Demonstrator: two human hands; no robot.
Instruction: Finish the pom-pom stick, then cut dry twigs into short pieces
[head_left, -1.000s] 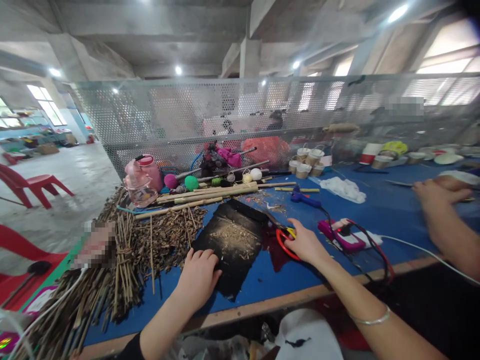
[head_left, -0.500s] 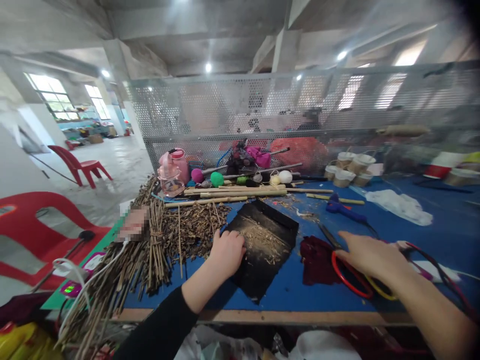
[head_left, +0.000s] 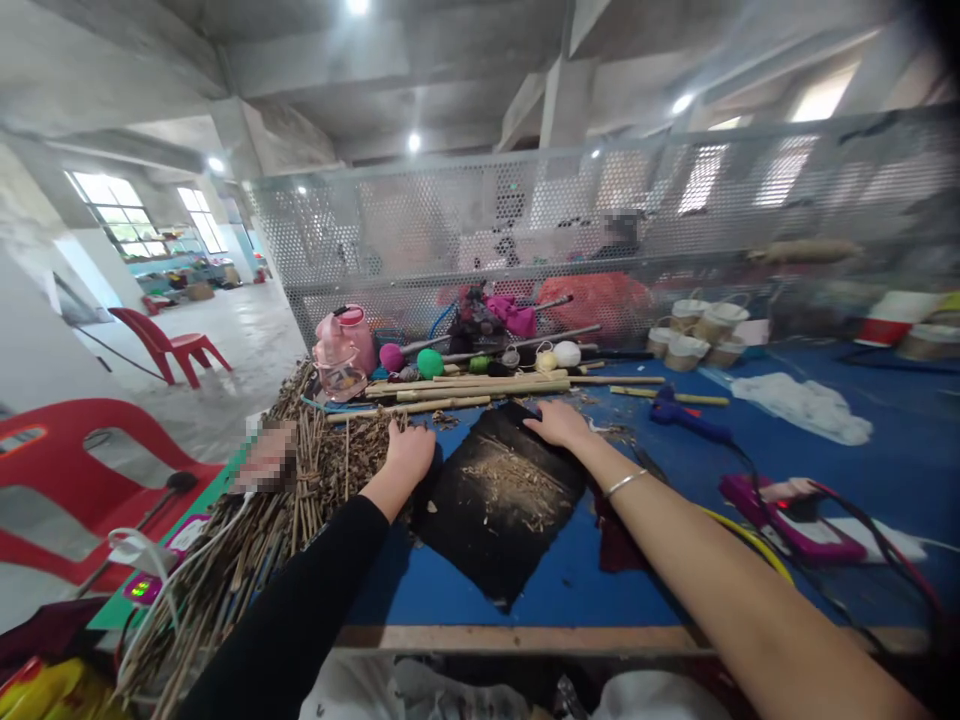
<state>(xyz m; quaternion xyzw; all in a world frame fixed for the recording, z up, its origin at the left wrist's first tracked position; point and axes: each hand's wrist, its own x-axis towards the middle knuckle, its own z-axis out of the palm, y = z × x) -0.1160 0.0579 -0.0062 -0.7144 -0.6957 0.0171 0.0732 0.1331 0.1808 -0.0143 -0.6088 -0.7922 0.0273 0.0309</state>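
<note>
A black cloth [head_left: 480, 560] lies flat on the table, strewn with pale dry fragments and dust [head_left: 517, 485]. My right hand [head_left: 561, 424] is at its far right corner, thumb and fingers apart. My left hand [head_left: 411, 456] rests at the edge of a heap of dried plant pieces [head_left: 364, 440], left of the cloth. Its fingers are slightly bent and spread, their tips partly hidden among the pieces. Under my right forearm, the scissors show mainly by a yellow handle [head_left: 757, 548]. A dark red cloth [head_left: 616, 535] is partly covered by that forearm too.
Bundled dry stalks [head_left: 307, 500] hang over the table's left side. Bamboo sticks [head_left: 480, 390], yarn balls [head_left: 430, 362] and a pink jug [head_left: 341, 355] stand along the back. On the right are a blue glue gun [head_left: 686, 415], a purple power strip [head_left: 806, 530] and several small pots [head_left: 686, 350].
My right hand has left the scissors and moved left and away from me to the black cloth's far corner. My left hand has shifted left from the cloth to the plant heap.
</note>
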